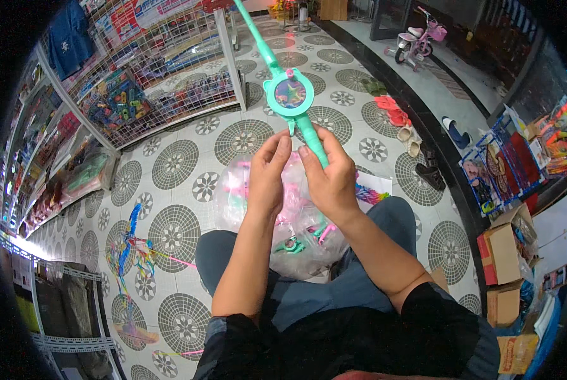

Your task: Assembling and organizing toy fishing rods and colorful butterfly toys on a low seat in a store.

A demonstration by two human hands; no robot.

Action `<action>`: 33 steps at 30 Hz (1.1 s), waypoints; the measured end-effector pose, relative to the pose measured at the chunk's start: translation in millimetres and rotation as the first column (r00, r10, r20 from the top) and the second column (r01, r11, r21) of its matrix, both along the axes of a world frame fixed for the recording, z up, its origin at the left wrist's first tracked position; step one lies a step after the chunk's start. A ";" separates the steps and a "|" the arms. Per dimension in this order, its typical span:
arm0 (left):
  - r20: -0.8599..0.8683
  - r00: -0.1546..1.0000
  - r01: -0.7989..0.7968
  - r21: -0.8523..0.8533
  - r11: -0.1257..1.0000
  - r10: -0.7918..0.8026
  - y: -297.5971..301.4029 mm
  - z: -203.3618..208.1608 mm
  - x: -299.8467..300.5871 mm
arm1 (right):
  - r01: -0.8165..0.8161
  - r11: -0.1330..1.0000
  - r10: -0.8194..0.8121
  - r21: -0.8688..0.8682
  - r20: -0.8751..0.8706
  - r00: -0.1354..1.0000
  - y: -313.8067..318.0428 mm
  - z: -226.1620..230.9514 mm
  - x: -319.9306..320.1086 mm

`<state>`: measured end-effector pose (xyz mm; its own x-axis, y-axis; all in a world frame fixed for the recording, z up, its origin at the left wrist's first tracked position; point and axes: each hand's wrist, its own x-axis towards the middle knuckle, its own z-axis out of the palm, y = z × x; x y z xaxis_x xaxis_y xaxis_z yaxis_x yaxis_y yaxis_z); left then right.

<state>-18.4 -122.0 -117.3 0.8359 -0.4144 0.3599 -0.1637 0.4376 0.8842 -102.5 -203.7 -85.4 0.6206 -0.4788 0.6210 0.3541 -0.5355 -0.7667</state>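
A mint-green toy fishing rod (312, 140) points up and away from me, with a round reel bearing a shiny picture disc (290, 93) and a small pink knob. My right hand (335, 183) is closed around the lower handle, thumb lying along it. Just below the reel's small tab, my left hand (267, 180) is closed, thumb against the curled fingers; whatever is pinched there is too small to make out. Under both hands, between my legs, lies a clear plastic bag (233, 204) with pink and green toy rods (291, 244) inside.
Multicoloured streamers (131, 247) with a pink stick lie on the tiled floor at left. Wire display racks (163, 76) full of goods stand at upper left. Shoes (394, 113) line the dark step on the right, near cardboard boxes (508, 253). A pink child's bicycle (416, 41) stands beyond.
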 end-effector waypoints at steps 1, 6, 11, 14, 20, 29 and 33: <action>-0.235 0.943 0.190 -0.208 0.959 -0.238 -1.4 0.9 -3.9 | -0.023 0.999 0.021 0.029 0.071 0.997 1.2 -1.2 1.1; -0.272 0.923 0.181 -0.316 0.931 -0.272 -6.0 1.4 -1.5 | -0.012 0.996 0.014 0.091 -0.019 1.000 1.6 -1.8 -7.3; -0.334 0.925 0.084 -0.280 0.956 -0.179 -8.4 8.5 -4.8 | -0.016 0.996 0.015 0.085 0.016 1.000 -8.5 -18.0 -2.3; -0.323 0.931 0.067 -0.300 0.951 -0.168 -13.6 8.5 -10.2 | -0.001 0.996 0.000 0.093 0.015 1.000 -10.9 -17.3 -3.9; -0.227 0.969 0.048 -0.226 0.973 -0.100 -14.3 11.4 -18.2 | 0.020 0.984 -0.008 0.180 -0.068 0.998 -16.0 -19.1 -5.5; -0.117 0.987 0.093 -0.152 0.984 -0.111 -13.4 11.3 -23.0 | 0.062 0.984 -0.061 0.168 -0.012 0.998 -16.5 -20.9 -2.1; -0.091 0.994 0.053 -0.103 0.993 -0.062 -16.9 14.4 -27.5 | 0.062 0.979 -0.056 0.193 -0.035 0.998 -16.8 -18.9 -4.1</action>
